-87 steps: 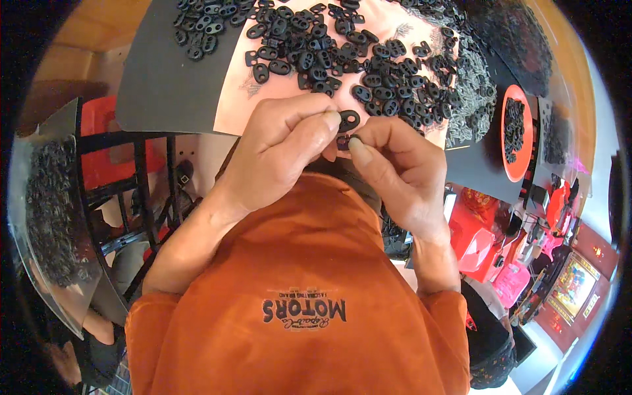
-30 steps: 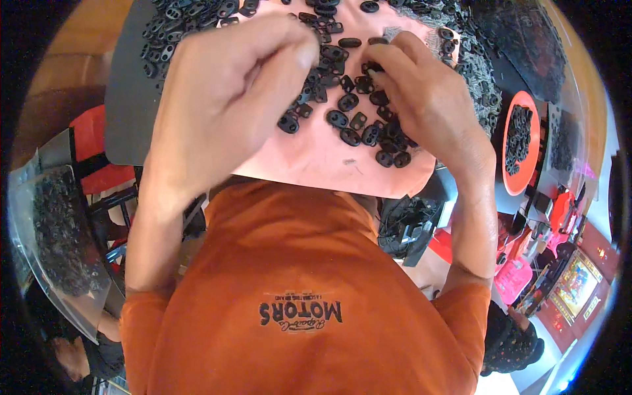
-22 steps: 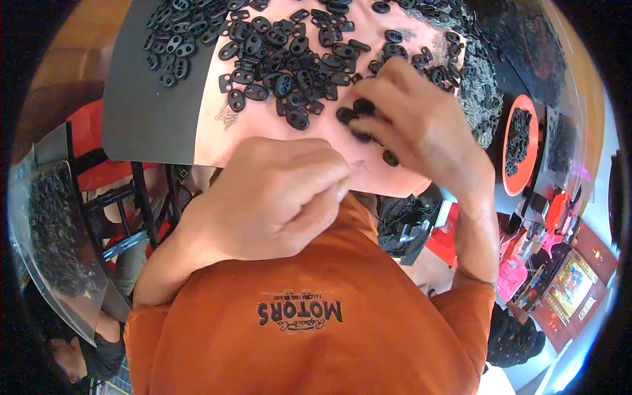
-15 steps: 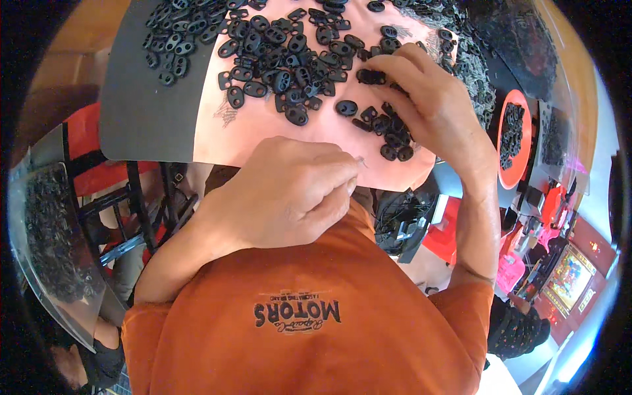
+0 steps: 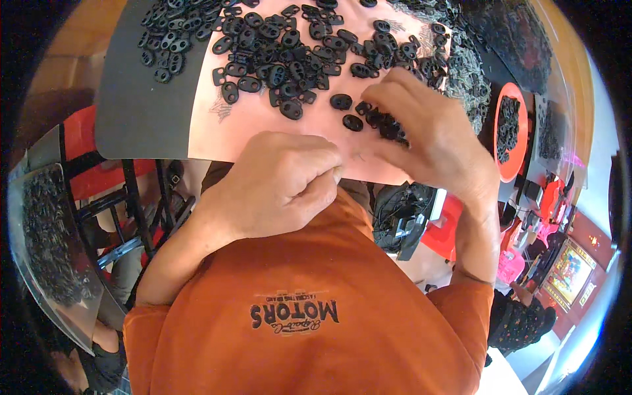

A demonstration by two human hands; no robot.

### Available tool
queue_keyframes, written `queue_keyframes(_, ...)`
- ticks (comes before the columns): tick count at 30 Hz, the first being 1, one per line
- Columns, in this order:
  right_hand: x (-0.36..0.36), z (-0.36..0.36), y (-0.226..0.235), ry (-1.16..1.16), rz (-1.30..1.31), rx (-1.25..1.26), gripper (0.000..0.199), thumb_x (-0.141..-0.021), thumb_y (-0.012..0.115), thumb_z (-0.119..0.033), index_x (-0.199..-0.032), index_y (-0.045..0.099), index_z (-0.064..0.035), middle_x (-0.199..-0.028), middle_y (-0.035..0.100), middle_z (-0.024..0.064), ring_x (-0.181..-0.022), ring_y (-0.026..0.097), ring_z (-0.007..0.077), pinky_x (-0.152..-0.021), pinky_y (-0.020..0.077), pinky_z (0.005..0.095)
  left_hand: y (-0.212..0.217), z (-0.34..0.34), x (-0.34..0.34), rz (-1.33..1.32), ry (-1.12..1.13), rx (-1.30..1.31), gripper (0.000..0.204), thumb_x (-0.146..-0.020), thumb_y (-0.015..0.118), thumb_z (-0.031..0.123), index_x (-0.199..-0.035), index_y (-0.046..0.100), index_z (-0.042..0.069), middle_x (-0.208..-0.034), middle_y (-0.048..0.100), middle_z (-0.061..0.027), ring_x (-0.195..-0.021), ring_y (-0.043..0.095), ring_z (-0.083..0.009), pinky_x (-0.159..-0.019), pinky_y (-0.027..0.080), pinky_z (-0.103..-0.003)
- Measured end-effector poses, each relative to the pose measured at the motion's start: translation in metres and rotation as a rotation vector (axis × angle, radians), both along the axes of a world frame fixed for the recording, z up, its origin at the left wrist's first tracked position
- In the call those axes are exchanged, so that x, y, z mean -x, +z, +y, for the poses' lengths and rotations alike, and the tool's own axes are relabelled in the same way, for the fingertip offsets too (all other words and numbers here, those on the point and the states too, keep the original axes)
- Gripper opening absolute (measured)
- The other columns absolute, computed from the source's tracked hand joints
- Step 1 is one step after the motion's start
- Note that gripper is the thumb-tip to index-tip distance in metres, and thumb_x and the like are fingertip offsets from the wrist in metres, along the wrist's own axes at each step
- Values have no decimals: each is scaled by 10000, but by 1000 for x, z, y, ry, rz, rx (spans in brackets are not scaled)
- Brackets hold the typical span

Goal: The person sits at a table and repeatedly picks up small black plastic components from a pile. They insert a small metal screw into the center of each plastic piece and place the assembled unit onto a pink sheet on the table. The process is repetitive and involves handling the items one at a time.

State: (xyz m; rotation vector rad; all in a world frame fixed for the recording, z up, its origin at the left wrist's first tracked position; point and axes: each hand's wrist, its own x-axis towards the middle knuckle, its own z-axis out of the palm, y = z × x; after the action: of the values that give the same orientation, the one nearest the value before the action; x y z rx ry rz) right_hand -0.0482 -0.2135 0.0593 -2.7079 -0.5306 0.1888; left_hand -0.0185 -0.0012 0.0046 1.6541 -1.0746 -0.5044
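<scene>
My left hand (image 5: 283, 184) is closed in front of the pink sheet's near edge, thumb pressed to the curled fingers; what it holds, if anything, is hidden. My right hand (image 5: 431, 135) curves over a small cluster of black cord-lock pieces (image 5: 383, 124), its thumb and fingers apart. Two loose oval pieces, one of them a black oval cord-lock piece (image 5: 353, 123), lie just left of its fingers. Beyond both hands spreads a larger heap of black cord-lock parts (image 5: 280, 69), many of them with two holes. All of these rest on the pink sheet (image 5: 224, 141).
A dark grey board (image 5: 141, 125) with more black pieces (image 5: 174, 33) extends at left. Thin metallic pieces, apparently springs (image 5: 471, 92), pile up at right. Beyond them stands an orange-red plate (image 5: 520, 164) of black parts. A red chair (image 5: 82, 178) is at lower left.
My right hand has drawn nearer to me, from the far pieces to the small near cluster. My left hand has shifted slightly left and stays closed.
</scene>
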Motion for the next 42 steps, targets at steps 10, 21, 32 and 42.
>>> queue_keyframes(10,6,-16,-5,-114,-98,170,306,-724,650,-64,-1013,554,-40,-917,541,117,-775,590,320,-629,493,375,4,4,-1,72,-17,-111,111,-822,523,63,-743,568,-1,-625,522,-112,-551,521,-236,-516,404,-324)
queue_keyframes(21,7,-11,-15,-14,-160,73,279,-736,634,-67,-1007,570,-66,-903,538,93,-724,593,283,-573,493,360,7,3,0,80,0,-151,113,-819,516,55,-737,562,-7,-625,524,-104,-549,513,-209,-517,399,-309)
queue_keyframes(32,5,-4,-18,27,-297,108,222,-698,628,-66,-911,569,-49,-846,541,59,-674,581,241,-531,486,328,4,4,1,115,4,-107,115,-828,504,55,-741,548,-7,-616,500,-81,-534,483,-177,-505,384,-297)
queue_keyframes(42,5,5,-23,79,-338,-153,127,-697,614,-43,-802,549,-13,-726,497,90,-633,537,253,-529,445,339,14,1,4,362,121,-64,144,-856,490,89,-752,507,-9,-596,460,-102,-493,436,-172,-477,354,-302)
